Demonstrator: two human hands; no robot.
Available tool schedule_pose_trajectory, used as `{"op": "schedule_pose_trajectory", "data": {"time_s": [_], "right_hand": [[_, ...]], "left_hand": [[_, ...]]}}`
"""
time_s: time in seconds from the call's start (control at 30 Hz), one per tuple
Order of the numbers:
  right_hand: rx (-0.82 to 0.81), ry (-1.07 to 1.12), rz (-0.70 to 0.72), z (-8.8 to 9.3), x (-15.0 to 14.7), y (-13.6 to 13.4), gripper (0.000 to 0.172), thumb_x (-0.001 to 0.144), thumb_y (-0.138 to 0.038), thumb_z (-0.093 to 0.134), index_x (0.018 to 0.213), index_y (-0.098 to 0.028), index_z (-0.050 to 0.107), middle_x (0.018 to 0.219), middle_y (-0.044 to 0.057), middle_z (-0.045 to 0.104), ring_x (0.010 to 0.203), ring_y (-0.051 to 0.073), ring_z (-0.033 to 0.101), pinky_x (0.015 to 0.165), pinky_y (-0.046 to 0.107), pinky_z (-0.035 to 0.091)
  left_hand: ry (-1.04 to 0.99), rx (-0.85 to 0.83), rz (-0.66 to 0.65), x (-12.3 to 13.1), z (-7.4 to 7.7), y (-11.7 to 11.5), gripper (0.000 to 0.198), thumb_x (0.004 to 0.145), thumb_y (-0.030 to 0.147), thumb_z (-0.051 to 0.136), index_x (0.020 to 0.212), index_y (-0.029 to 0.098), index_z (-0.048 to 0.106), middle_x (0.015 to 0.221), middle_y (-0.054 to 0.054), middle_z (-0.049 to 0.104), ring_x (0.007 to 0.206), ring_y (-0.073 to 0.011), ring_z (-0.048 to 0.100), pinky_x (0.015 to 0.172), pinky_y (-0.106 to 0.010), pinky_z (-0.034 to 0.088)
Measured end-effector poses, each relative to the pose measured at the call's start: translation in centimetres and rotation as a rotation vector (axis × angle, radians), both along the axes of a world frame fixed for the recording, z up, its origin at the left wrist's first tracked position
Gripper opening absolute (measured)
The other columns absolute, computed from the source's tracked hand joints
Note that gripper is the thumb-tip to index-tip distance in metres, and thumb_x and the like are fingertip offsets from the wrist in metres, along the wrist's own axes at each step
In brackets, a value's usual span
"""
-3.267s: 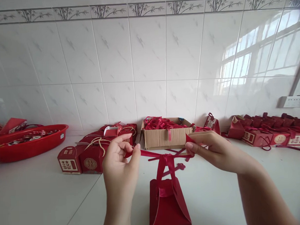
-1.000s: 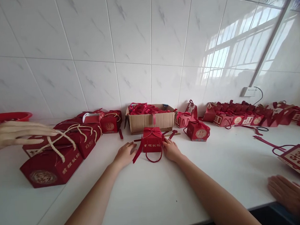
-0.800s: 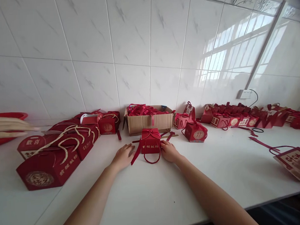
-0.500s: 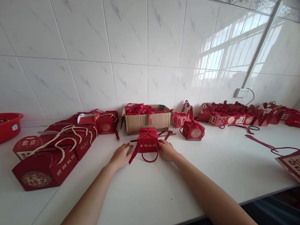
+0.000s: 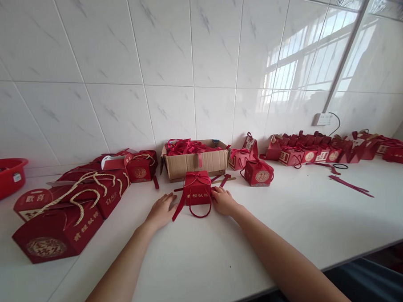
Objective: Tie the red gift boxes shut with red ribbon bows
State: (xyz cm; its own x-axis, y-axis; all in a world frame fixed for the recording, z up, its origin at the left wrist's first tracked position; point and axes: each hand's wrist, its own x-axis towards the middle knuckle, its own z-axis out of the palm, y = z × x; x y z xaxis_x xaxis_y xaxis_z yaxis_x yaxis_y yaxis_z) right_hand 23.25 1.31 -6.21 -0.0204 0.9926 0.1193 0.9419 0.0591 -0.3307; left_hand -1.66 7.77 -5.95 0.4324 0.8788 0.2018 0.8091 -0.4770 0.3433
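A small red gift box point(image 5: 197, 193) with gold lettering stands upright between my hands, a ribbon bow point(image 5: 196, 176) on its top. Its twisted cord handle point(image 5: 201, 216) hangs down in front, and a ribbon tail point(image 5: 179, 207) trails to the left. My left hand point(image 5: 163, 210) lies on the table with fingers stretched out, just left of that ribbon tail and apart from the box. Against the box's right side rests my right hand point(image 5: 224, 200), fingers loosely bent and gripping nothing that I can see.
Behind the box, a cardboard carton point(image 5: 193, 164) holds red ribbons. Larger red boxes with rope handles point(image 5: 58, 237) line the left, near a red basin point(image 5: 7, 177). At right are another gift box point(image 5: 258, 173), rows of small boxes point(image 5: 308, 155) and loose ribbon strips point(image 5: 352, 186).
The red card box with a cord handle at the far right has mostly gone out of view. The camera has turned slightly; my hands and the small gift box keep their places.
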Motion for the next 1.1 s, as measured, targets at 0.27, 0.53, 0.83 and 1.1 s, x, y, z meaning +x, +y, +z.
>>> {"op": "schedule_pose_trajectory", "data": {"time_s": [0.27,0.53,0.83,1.1], "right_hand": [[0.003,0.008,0.008,-0.16,0.05,0.02,0.043,0.091,-0.023,0.034,0.132,-0.020,0.049,0.139,0.013,0.041,0.129,0.028,0.034,0.104,0.046,0.025],[0.005,0.016,0.019,-0.23,0.08,0.10,0.043,0.090,-0.021,0.037,0.131,-0.022,0.049,0.137,0.013,0.043,0.129,0.028,0.033,0.104,0.048,0.025],[0.005,0.024,0.023,0.04,-0.03,-0.14,0.043,0.090,-0.022,0.036,0.131,-0.022,0.050,0.139,0.013,0.042,0.130,0.029,0.032,0.103,0.049,0.025],[0.004,0.029,0.025,0.42,-0.20,-0.45,0.040,0.090,-0.022,0.038,0.127,-0.022,0.054,0.134,0.013,0.045,0.126,0.028,0.036,0.101,0.046,0.027]], "left_hand": [[-0.016,0.005,-0.013,-0.07,-0.19,0.19,0.048,0.085,0.039,0.040,0.124,0.015,0.056,0.142,-0.012,0.046,0.133,-0.0283,0.039,0.108,-0.041,0.033],[-0.019,0.002,0.002,-0.13,-0.47,0.38,0.049,0.085,0.040,0.040,0.124,0.015,0.056,0.143,-0.011,0.045,0.135,-0.0287,0.035,0.110,-0.041,0.031],[-0.025,0.001,0.000,-0.19,-0.57,0.49,0.049,0.086,0.041,0.040,0.124,0.016,0.056,0.143,-0.011,0.045,0.135,-0.0284,0.035,0.110,-0.041,0.031],[-0.046,0.006,0.000,-0.29,-0.56,0.46,0.047,0.085,0.042,0.041,0.122,0.018,0.058,0.142,-0.009,0.047,0.134,-0.0290,0.037,0.109,-0.042,0.032]]}}
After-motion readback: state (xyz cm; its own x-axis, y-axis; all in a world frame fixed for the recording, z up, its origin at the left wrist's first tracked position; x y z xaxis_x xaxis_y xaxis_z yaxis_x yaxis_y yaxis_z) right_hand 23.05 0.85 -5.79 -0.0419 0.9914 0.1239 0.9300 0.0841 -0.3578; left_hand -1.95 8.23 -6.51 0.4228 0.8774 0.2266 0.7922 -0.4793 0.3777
